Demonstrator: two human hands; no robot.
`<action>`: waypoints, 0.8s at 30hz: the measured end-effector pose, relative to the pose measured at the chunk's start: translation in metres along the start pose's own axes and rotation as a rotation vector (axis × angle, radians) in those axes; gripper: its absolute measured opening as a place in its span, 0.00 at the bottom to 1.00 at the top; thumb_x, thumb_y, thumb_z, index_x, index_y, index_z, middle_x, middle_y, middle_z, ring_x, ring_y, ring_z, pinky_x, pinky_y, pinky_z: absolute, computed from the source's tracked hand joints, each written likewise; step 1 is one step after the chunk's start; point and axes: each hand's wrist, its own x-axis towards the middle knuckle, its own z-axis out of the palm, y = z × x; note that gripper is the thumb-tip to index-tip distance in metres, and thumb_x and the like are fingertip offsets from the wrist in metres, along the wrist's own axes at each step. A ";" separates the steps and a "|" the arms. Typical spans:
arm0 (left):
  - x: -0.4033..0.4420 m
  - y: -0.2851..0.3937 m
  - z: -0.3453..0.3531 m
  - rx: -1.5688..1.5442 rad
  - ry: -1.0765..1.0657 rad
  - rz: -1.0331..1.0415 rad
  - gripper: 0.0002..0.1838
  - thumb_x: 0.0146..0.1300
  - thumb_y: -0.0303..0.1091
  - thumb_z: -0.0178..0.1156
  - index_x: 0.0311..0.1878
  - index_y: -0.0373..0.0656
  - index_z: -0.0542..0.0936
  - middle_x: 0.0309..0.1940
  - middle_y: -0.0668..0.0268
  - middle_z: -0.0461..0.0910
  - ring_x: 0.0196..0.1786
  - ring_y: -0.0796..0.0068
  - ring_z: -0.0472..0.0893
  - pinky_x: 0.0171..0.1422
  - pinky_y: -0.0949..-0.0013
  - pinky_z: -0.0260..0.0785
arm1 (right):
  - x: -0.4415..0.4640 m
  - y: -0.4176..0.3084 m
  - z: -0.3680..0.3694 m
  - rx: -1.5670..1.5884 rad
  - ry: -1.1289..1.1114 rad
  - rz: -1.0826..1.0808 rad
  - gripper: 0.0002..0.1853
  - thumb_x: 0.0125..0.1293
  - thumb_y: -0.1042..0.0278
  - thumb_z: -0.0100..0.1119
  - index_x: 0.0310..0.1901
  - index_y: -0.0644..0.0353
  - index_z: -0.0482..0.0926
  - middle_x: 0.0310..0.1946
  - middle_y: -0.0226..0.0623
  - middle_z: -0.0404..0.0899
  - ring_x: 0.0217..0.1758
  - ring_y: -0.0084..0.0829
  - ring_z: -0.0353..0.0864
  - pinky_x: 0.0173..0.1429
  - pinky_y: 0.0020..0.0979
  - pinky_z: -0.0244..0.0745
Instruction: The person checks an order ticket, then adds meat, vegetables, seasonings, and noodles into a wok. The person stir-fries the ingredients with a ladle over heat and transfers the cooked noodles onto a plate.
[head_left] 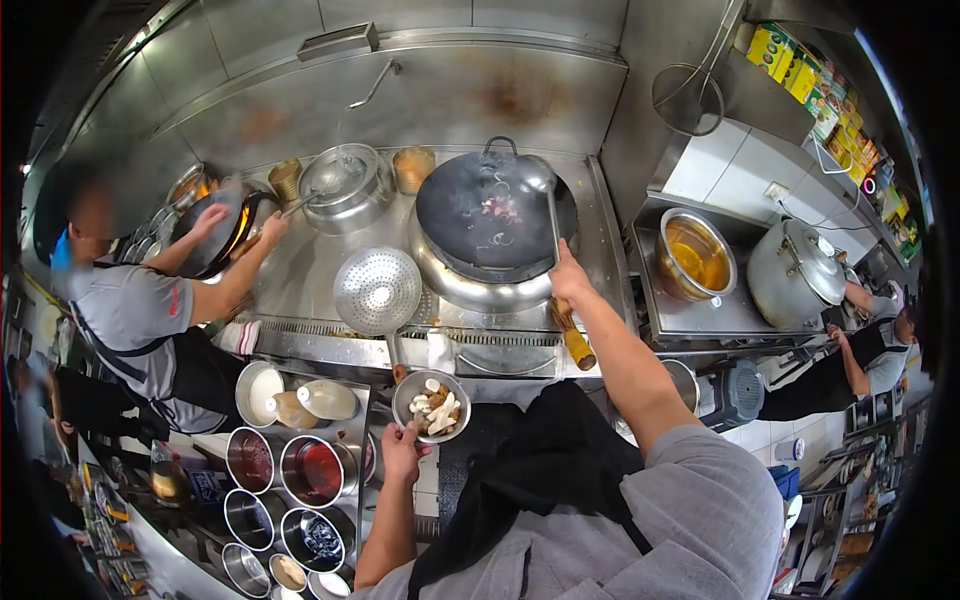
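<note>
- The left hand [402, 454] is pinched on the near rim of a round grey metal bowl [404, 398] filled with white and brown cut pieces [437, 412], held in front of the stove's edge; with only one side gripped, it could tip and spill if those fingers slip
- The right hand [570, 277] is closed round the shaft of a long steel ladle with a wooden end [553, 215], whose cup is at the right side of a wide black wok [450, 220]; I can't tell whether it touches the metal
- The wok looks hot, hazy over a few pale and reddish bits [500, 208]; anything wet dropped in fast might spit at that bare right forearm
- A round perforated steel skimmer [378, 290] lies left of the wok, its wooden-tipped handle jutting beside the bowl, so a careless swing could catch it
- Steel sauce pots, one red inside [322, 468], crowd the left forearm; an elbow might knock them
- Farther left, a co-worker [145, 310] handles a black pan near orange flames; to the right sits a steel pot [721, 246] of amber liquid
</note>
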 end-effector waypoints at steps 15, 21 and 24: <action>0.103 0.149 0.119 0.022 -0.138 0.300 0.10 0.73 0.34 0.50 0.49 0.39 0.72 0.40 0.61 0.79 0.31 0.74 0.81 0.33 0.70 0.80 | -0.060 0.026 -0.149 -0.822 -0.409 -0.191 0.41 0.64 0.70 0.50 0.77 0.29 0.48 0.42 0.57 0.81 0.46 0.52 0.82 0.53 0.46 0.75; 0.218 0.193 0.220 0.522 -0.167 0.417 0.09 0.65 0.30 0.60 0.32 0.40 0.71 0.41 0.53 0.79 0.35 0.65 0.84 0.35 0.61 0.78 | -0.052 0.062 -0.157 -0.561 -0.452 -0.244 0.42 0.63 0.71 0.52 0.77 0.35 0.49 0.52 0.60 0.78 0.49 0.54 0.80 0.58 0.40 0.73; 0.253 0.171 0.281 1.097 0.115 0.980 0.09 0.56 0.31 0.63 0.41 0.44 0.79 0.61 0.47 0.71 0.55 0.42 0.77 0.60 0.49 0.70 | -0.022 0.102 -0.137 -0.461 -0.303 -0.206 0.42 0.63 0.72 0.54 0.77 0.37 0.48 0.41 0.60 0.80 0.42 0.54 0.80 0.52 0.43 0.74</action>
